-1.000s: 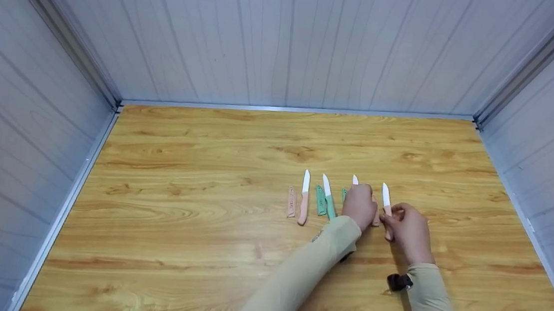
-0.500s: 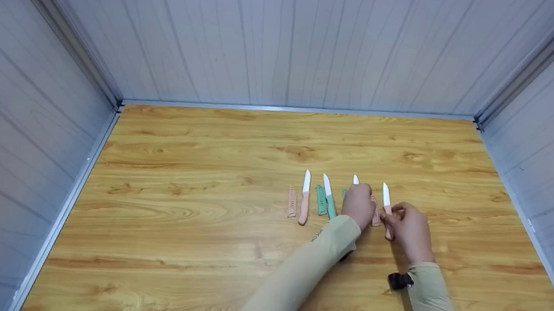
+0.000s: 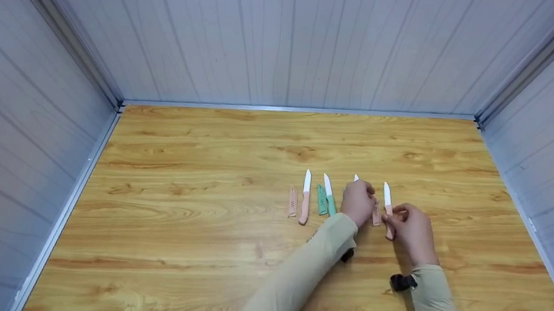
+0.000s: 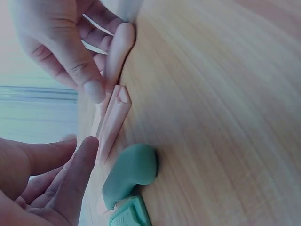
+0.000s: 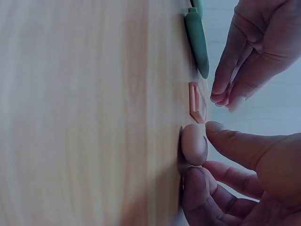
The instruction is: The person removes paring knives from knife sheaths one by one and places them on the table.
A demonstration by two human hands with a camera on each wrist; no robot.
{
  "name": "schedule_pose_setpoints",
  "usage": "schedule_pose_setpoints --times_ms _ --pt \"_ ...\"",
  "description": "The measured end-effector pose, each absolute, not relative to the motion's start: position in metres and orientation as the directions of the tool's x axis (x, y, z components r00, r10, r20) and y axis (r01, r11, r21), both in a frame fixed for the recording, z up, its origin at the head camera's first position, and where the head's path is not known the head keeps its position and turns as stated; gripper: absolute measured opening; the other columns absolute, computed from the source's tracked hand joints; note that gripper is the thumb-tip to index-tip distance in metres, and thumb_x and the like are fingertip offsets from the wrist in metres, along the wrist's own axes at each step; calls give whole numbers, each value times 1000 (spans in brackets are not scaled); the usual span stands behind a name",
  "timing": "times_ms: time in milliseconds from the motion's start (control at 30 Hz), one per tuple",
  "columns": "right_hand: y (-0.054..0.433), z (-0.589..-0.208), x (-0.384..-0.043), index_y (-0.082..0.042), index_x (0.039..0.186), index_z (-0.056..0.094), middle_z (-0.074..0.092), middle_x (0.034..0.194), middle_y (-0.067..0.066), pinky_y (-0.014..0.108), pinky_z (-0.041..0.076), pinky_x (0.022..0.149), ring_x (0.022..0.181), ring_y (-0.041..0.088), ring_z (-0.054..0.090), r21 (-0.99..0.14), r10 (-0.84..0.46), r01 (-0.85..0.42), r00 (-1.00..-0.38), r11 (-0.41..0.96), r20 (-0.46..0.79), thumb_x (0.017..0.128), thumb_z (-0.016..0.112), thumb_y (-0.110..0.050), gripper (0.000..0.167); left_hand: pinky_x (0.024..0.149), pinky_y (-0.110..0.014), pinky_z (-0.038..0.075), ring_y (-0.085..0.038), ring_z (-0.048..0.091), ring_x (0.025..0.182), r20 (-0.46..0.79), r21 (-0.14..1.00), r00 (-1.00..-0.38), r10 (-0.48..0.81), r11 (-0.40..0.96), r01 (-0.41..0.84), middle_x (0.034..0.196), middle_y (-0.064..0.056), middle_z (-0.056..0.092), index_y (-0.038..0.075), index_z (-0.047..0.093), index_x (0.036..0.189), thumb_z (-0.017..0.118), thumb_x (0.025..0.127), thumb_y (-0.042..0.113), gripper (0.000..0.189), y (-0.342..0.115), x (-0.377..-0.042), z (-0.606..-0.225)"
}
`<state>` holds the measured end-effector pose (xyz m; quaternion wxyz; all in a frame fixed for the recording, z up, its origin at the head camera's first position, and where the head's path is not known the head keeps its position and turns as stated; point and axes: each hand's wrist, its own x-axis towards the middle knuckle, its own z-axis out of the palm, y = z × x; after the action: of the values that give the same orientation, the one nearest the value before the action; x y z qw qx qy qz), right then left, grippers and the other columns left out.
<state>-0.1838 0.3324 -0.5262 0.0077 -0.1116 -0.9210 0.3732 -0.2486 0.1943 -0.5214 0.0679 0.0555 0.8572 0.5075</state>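
My right hand point(image 3: 413, 232) pinches the pink handle of a paring knife point(image 3: 387, 195) lying at the right end of a row, its white blade pointing away from me. In the right wrist view thumb and fingers sit on either side of that handle point(image 5: 194, 143). A pink blade sheath point(image 3: 377, 217) lies just left of this knife. My left hand point(image 3: 358, 202) hovers beside the sheath, with nothing visible between its fingers in the left wrist view. Beneath it, a green-handled paring knife point(image 4: 131, 167) and green sheath point(image 4: 129, 214) are mostly hidden from the head view.
Farther left lie another green knife point(image 3: 329, 200) with its green sheath point(image 3: 322, 199), then a pink knife point(image 3: 304, 205) with a pink sheath point(image 3: 293, 202). All rest on a wood-grain table point(image 3: 193, 193). Pale panel walls point(image 3: 286, 46) enclose the back and both sides.
My left hand has shifted slightly up and away, its fingers drawing off the pink sheath, which now shows more fully. My right hand and its knife stay almost where they were.
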Motion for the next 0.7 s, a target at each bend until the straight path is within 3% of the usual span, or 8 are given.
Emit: schedule_pose_setpoints --times_ms 467,700 --pt "335 -525 -185 7 109 60 66 89 18 37 48 69 79 28 62 -673 186 184 -980 716 -71 88 70 -19 35 62 -16 48 -4 58 67 -68 933 -987 148 361 -10 75 2 65 2 72 90 73 80 -2 11 177 -244 -520" --pt "335 -515 -177 8 115 58 65 97 22 45 50 72 85 33 62 -626 190 205 -978 752 -91 93 63 -23 39 60 -18 51 -6 62 66 -66 977 -976 208 211 -21 77 0 65 -2 71 96 74 80 -1 16 161 -236 -514"
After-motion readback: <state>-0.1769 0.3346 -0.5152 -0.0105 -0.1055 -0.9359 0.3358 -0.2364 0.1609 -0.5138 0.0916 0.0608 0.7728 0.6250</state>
